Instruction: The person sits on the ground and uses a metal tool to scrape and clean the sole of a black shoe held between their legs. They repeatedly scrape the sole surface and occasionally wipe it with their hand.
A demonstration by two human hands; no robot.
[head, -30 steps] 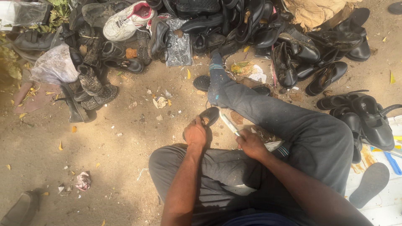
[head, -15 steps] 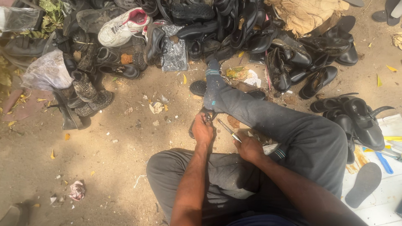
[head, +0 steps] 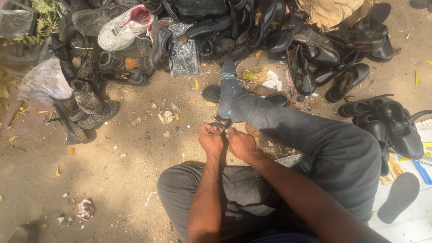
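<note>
I sit on sandy ground in dark grey trousers, one socked leg (head: 231,96) stretched forward. Both hands meet just in front of that leg. My left hand (head: 211,140) and my right hand (head: 241,145) are closed side by side on a small dark object (head: 220,124) with a glint of metal at its tip. It is too small to tell what it is. Beside the socked foot a black shoe sole (head: 211,93) lies flat on the ground.
A large heap of worn black shoes (head: 288,36) spans the far side, with a white and pink sneaker (head: 123,29) and a clear plastic bag (head: 45,83) at left. More black sandals (head: 396,126) and a loose grey sole (head: 398,198) lie at right on a white sheet.
My hands were apart, the left on a dark piece by the leg. They have come together, both closed on the small dark object. The view has shifted slightly.
</note>
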